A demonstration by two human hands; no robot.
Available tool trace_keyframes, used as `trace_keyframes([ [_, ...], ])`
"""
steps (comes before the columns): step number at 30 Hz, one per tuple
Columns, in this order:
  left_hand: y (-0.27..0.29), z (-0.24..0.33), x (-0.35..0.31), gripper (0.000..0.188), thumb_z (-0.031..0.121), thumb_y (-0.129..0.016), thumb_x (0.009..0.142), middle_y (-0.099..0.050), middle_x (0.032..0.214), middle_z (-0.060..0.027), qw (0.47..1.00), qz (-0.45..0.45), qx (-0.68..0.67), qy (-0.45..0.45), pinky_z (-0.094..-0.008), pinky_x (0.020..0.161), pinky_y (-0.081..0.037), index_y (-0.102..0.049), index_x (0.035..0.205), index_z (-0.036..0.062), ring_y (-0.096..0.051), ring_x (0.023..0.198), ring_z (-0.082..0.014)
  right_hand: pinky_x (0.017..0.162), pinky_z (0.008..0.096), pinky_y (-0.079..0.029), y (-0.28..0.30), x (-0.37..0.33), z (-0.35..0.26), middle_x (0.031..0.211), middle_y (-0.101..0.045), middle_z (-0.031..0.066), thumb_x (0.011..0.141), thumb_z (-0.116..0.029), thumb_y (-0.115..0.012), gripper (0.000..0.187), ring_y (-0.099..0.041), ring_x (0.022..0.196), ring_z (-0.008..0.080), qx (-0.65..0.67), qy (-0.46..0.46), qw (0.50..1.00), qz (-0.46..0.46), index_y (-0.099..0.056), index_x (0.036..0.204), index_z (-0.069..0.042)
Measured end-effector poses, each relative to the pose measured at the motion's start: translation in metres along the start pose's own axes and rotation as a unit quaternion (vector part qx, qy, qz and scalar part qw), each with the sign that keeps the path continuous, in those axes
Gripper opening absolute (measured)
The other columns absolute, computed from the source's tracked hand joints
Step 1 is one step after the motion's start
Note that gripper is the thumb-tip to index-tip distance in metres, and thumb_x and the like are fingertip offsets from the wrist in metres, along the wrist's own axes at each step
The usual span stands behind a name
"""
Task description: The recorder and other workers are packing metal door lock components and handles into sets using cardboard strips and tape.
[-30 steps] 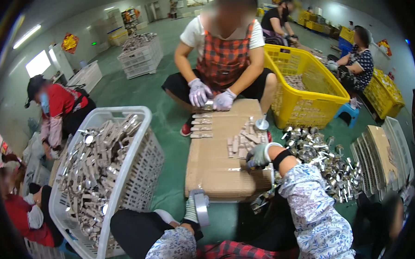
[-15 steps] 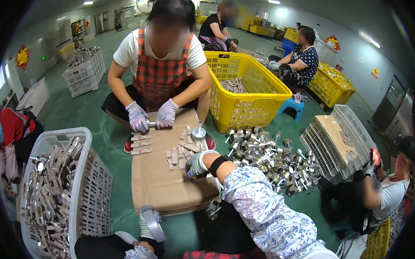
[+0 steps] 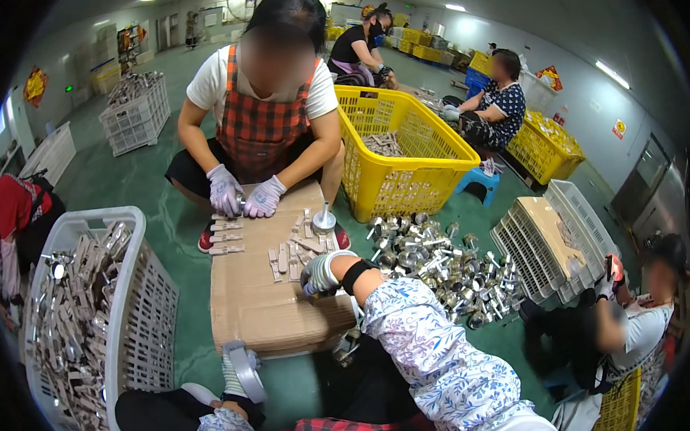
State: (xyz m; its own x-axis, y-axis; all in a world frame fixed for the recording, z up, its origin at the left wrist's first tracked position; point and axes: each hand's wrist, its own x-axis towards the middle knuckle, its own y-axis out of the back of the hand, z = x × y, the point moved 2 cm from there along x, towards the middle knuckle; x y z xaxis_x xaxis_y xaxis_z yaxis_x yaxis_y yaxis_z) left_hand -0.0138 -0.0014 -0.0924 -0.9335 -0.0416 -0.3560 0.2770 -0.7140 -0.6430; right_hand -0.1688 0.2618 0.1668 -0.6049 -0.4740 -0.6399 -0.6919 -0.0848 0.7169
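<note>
My left hand [image 3: 233, 367], in a striped glove, is low by the near edge of the cardboard [image 3: 269, 319]. Its fingers close on a round grey metal-looking piece [image 3: 251, 377]. My right hand [image 3: 319, 275], also gloved, reaches forward over the cardboard with curled fingers; anything under them is hidden. Just beyond it lie several flat beige handle-like pieces [image 3: 283, 257]. A metal cup with an upright stem [image 3: 324, 220] stands at the far right of the cardboard. Opposite me, a co-worker's gloved hands [image 3: 244, 195] hold a small metal part above a row of beige pieces [image 3: 227, 237].
A pile of stemmed metal cups [image 3: 447, 269] covers the floor on the right. A yellow basket [image 3: 412, 166] stands behind it. At left is a white crate [image 3: 137, 301] full of beige pieces. Stacked white crates [image 3: 527, 246] and other people are farther right.
The view has shifted slightly left over the scene's right side. The co-worker's hands have turned around the metal part. My hands stay in nearly the same places.
</note>
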Motion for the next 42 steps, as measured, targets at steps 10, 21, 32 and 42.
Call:
trace_keyframes([
  [10, -0.009, 0.003, -0.006, 0.033, 0.048, -0.047, 0.09, -0.049, 0.059, -0.0106, 0.998, 0.046, -0.013, 0.033, -0.0334, 0.044, -0.037, -0.052, 0.093, 0.0157, -0.043, 0.045, -0.021, 0.068, 0.0382, -0.05, -0.007, 0.012, 0.007, 0.092, -0.07, 0.0086, 0.078, -0.029, -0.06, 0.037, -0.064, 0.076, 0.024, -0.011, 0.009, 1.0, 0.001, -0.067, 0.109, -0.01],
  [21, 0.005, 0.0, 0.003, 0.026, 0.045, -0.051, 0.085, -0.049, 0.056, -0.0099, 0.993, 0.071, -0.03, 0.084, -0.0334, 0.045, -0.035, -0.052, 0.085, 0.0186, -0.042, 0.044, -0.0214, 0.073, 0.0398, -0.051, -0.002, 0.008, 0.003, 0.098, -0.069, 0.0141, 0.075, -0.027, -0.061, 0.036, -0.065, 0.081, 0.0307, 0.021, 0.032, 0.999, 0.022, -0.068, 0.104, -0.007],
  [32, -0.031, 0.015, -0.014, 0.02, 0.038, -0.053, 0.082, -0.049, 0.055, -0.0087, 0.995, 0.065, -0.027, 0.066, -0.0337, 0.045, -0.035, -0.052, 0.083, 0.0185, -0.041, 0.043, -0.0204, 0.071, 0.0367, -0.05, -0.009, 0.02, 0.016, 0.093, -0.07, 0.0091, 0.079, -0.032, -0.061, 0.038, -0.064, 0.078, 0.0253, -0.022, 0.027, 0.999, -0.006, -0.067, 0.109, -0.011],
  [42, -0.027, 0.013, -0.014, 0.022, 0.039, -0.054, 0.083, -0.049, 0.055, -0.01, 0.997, 0.057, -0.028, 0.04, -0.034, 0.045, -0.037, -0.054, 0.086, 0.0168, -0.044, 0.043, -0.0211, 0.067, 0.0412, -0.05, -0.007, 0.008, 0.007, 0.09, -0.07, 0.0127, 0.078, -0.022, -0.06, 0.029, -0.064, 0.074, 0.0289, 0.008, 0.012, 1.0, -0.01, -0.069, 0.099, -0.004],
])
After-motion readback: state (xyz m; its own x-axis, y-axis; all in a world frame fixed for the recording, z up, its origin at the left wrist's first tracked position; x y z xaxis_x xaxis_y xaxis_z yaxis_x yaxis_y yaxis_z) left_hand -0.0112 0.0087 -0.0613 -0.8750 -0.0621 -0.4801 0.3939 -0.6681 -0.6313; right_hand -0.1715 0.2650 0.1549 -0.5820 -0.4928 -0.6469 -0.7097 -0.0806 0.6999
